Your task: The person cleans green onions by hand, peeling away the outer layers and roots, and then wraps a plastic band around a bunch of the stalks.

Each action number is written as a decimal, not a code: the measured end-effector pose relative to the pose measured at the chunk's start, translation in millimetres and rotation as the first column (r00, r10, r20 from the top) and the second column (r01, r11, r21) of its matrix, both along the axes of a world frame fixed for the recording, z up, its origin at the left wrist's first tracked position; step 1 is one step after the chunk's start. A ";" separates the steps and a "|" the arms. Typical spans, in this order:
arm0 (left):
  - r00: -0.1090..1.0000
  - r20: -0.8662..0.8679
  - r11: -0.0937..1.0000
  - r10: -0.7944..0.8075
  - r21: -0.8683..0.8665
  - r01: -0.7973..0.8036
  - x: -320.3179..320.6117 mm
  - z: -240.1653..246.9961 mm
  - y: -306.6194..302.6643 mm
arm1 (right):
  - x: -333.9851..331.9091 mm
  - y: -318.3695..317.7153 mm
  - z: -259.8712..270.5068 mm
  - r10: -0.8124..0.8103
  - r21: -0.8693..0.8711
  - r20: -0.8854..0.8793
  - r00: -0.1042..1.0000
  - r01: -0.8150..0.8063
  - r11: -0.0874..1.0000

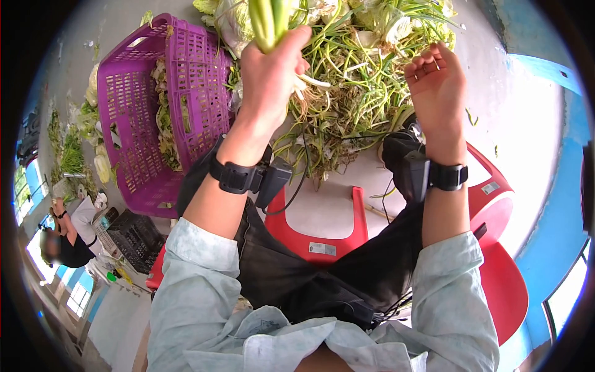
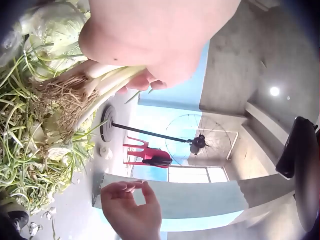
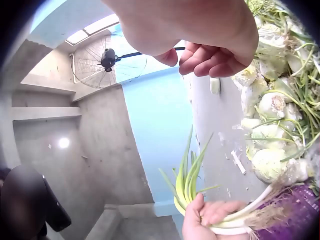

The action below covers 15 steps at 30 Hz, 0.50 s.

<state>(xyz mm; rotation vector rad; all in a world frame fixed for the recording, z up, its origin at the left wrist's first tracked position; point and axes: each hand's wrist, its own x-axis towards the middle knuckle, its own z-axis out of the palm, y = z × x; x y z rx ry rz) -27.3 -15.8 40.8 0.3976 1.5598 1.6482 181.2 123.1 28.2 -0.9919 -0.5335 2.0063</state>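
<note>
My left hand [image 1: 266,80] grips a small bunch of green onions [image 1: 269,25] over the near left part of a vegetable heap. In the right wrist view its fingers wrap the white stems, with green leaves [image 3: 187,185] out one side and stringy roots [image 3: 272,217] out the other. The left wrist view shows those brown roots [image 2: 65,95] hanging close by the heap. Apart from it, to the right, my right hand [image 1: 437,87] is raised with loosely bent fingers and nothing in it. Below both hands lies a pile of loose green onions [image 1: 353,87].
Cabbages [image 1: 390,28] lie at the heap's far side. A purple plastic crate [image 1: 204,93] holding some leaves leans at the left. Red plastic chair parts [image 1: 502,273] surround my legs. A standing fan [image 2: 197,144] is by the blue wall. Another person [image 1: 71,235] is far left.
</note>
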 end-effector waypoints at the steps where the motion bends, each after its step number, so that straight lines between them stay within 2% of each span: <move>1: 0.998 0.057 1.000 0.024 0.015 -0.024 -4.2 1.4 -0.1 | 2.0 3.1 0.0 -0.018 -0.019 -0.002 1.000 0.018 1.000; 4: 0.979 0.182 0.995 0.093 0.022 -0.098 -14.0 1.6 -1.4 | 2.2 6.7 -1.2 -0.055 -0.062 0.001 0.998 0.055 0.997; 12: 0.960 0.237 0.968 0.147 0.163 -0.189 -44.5 12.9 -6.3 | -18.2 2.2 -9.1 -0.026 -0.186 -0.022 0.999 0.022 0.982; 15: 0.915 0.333 0.939 0.228 0.172 -0.297 -57.7 18.1 -11.2 | -28.2 -1.7 -16.2 0.001 -0.187 0.015 1.000 0.002 0.982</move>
